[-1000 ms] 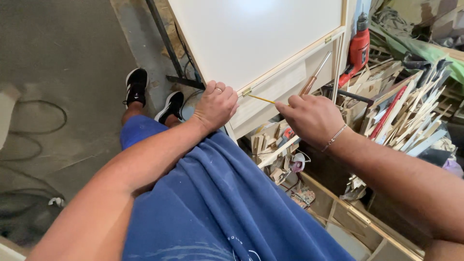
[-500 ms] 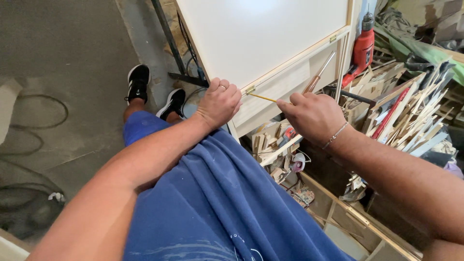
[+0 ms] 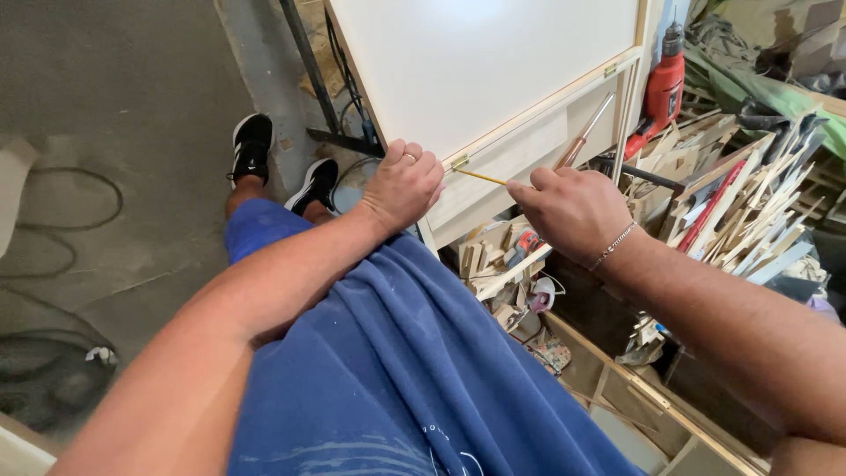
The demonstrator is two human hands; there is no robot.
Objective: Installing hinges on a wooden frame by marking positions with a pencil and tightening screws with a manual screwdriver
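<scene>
Left hand (image 3: pixel 404 187): fist closed on the edge of the white flat panel with a pale wooden frame (image 3: pixel 493 79), beside a small brass hinge (image 3: pixel 459 163).
Right hand (image 3: pixel 573 211): grip pinched narrow on a thin yellow pencil (image 3: pixel 483 177), tip at the hinge.
Pencil handling: likely light, stiff, snappable (hold near the middle).
Panel handling: likely rigid; steady it at the frame.
</scene>
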